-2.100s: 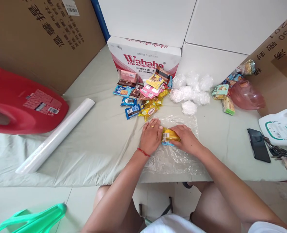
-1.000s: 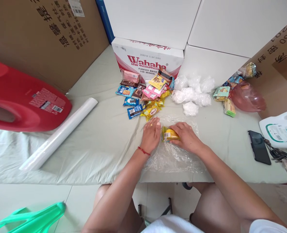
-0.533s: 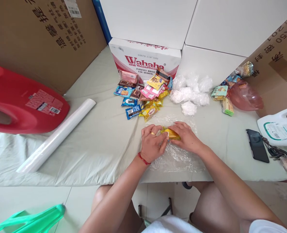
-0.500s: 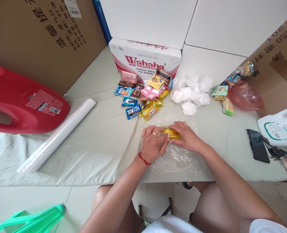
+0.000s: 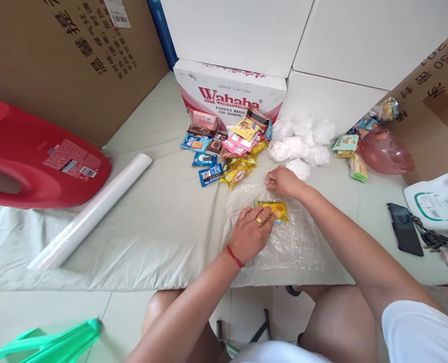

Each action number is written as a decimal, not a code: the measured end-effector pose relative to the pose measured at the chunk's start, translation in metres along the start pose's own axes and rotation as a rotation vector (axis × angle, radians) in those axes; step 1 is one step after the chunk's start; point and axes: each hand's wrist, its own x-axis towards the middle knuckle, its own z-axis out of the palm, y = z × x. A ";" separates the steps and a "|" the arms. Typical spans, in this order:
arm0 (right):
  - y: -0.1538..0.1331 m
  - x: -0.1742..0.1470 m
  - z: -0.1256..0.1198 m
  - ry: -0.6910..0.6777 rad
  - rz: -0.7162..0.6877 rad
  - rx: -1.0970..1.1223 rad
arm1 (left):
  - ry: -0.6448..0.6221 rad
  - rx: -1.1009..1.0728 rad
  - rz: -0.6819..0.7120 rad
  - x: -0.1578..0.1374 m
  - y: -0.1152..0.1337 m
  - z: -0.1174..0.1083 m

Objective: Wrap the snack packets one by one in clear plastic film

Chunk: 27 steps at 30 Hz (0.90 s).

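Observation:
My left hand (image 5: 251, 231) lies nearly flat, its fingertips resting on a yellow snack packet (image 5: 279, 209). A bit of blue shows under the packet's near edge. Beneath the packet spreads a crinkled clear plastic film (image 5: 284, 252). At the far edge of the film, my right hand (image 5: 282, 181) is closed, thumb and fingers pinching the film. Just beyond the right hand sits a bundle wrapped in clear film (image 5: 298, 169), partly covered by it. A pile of snack packets, with a yellow one (image 5: 236, 175) nearest, lies past my left hand.
Several wrapped bundles (image 5: 284, 148) sit before white boxes. A Wahaha carton (image 5: 231, 93) stands behind the snacks. Left are a film roll (image 5: 91, 212) and a red jug (image 5: 38, 151). A pink bowl-like object (image 5: 386, 151), black phone (image 5: 404, 229) and white bottle (image 5: 438, 199) are right.
My right hand has left the yellow packet and moved away from me to the film's far edge, pinching it. The left hand has shifted slightly right and nearer, still on the packet.

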 end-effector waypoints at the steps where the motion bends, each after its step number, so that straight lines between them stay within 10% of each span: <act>1: -0.001 -0.001 -0.004 -0.014 -0.011 0.014 | 0.013 0.003 0.000 0.000 0.000 0.001; 8: -0.011 -0.056 -0.020 0.109 -0.221 0.151 | 0.077 0.051 0.031 -0.001 -0.001 0.008; 17: -0.026 -0.124 0.043 0.326 -0.296 0.286 | 0.144 -0.038 0.084 -0.009 -0.002 0.009; 27: -0.026 -0.134 0.062 0.352 -0.222 0.360 | 0.467 -0.129 -0.459 0.003 -0.035 -0.027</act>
